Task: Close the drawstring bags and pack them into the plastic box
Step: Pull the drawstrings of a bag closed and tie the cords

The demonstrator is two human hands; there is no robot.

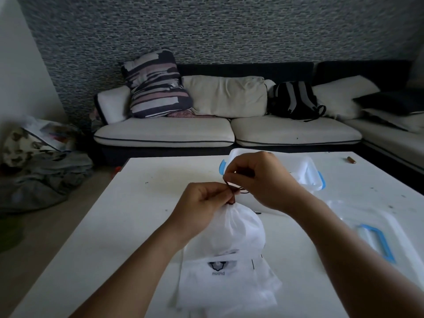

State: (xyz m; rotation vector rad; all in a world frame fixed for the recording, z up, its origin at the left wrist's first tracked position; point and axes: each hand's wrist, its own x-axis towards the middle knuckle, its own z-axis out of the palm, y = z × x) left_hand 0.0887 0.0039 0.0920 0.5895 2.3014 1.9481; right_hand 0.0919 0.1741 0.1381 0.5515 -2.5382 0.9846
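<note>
A: How far along are we?
B: On the tabletop [142, 216], the plastic box [307, 173] is waiting at one o'clock (contents hidden).
A: And the bag?
B: The drawstring bag [238, 230] is sitting centre; left hand [202, 203] is pinching its neck, right hand [259, 177] is pinching the cord [231, 191]. Packing remains.

You face a thin, translucent white cloth bag [231, 228] with dark cord [230, 188], a clear glossy plastic box [307, 171], on a smooth matt white table [142, 216].

Head-worn view, forward and down
</note>
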